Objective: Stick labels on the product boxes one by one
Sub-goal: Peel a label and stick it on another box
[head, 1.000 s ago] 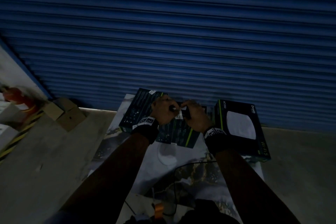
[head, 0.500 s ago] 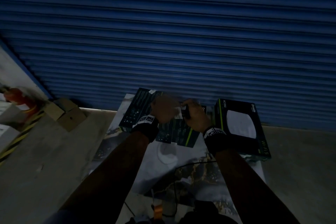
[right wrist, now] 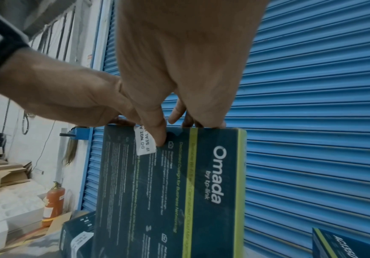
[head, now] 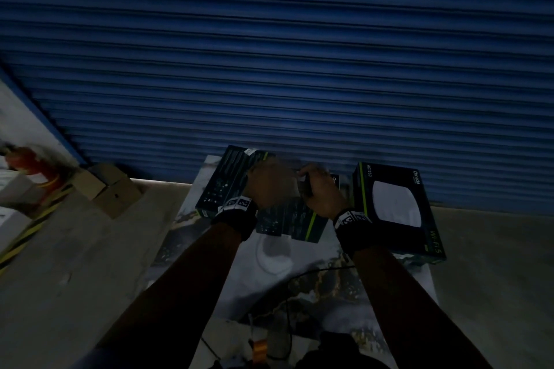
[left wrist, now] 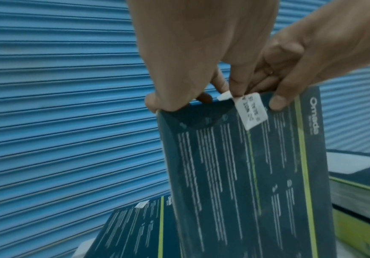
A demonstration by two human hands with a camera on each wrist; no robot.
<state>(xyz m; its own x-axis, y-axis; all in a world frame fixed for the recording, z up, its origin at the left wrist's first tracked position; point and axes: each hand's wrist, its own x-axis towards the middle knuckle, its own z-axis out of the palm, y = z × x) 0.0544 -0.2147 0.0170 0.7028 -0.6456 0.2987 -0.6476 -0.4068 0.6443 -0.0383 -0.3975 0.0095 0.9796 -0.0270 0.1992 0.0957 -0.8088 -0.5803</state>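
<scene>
A dark teal Omada product box [right wrist: 179, 192] with green stripes stands tilted up on the table, also seen as the box [head: 299, 219] between my wrists. A white seal label [left wrist: 252, 110] sits at its top edge, folded partly over it. My left hand [left wrist: 201, 94] curls over that top edge, and one fingertip presses the label's upper end. My right hand [right wrist: 179, 127] grips the same edge, fingers behind and thumb on the face at the label [right wrist: 145, 143]. In the head view my left hand [head: 269, 186] is blurred beside my right hand [head: 317, 189].
A second teal box [head: 223, 183] with a label [left wrist: 141, 204] lies flat to the left. A larger AC1350 box [head: 395, 210] lies to the right. A blue roller shutter [head: 269, 54] stands behind the marble-patterned table [head: 299, 293]. Cardboard cartons [head: 105, 189] and a fire extinguisher [right wrist: 53, 204] stand at the left.
My left hand has shifted a little over the box's top edge and is now blurred. The white label between the hands no longer shows in the head view. The right hand has hardly moved.
</scene>
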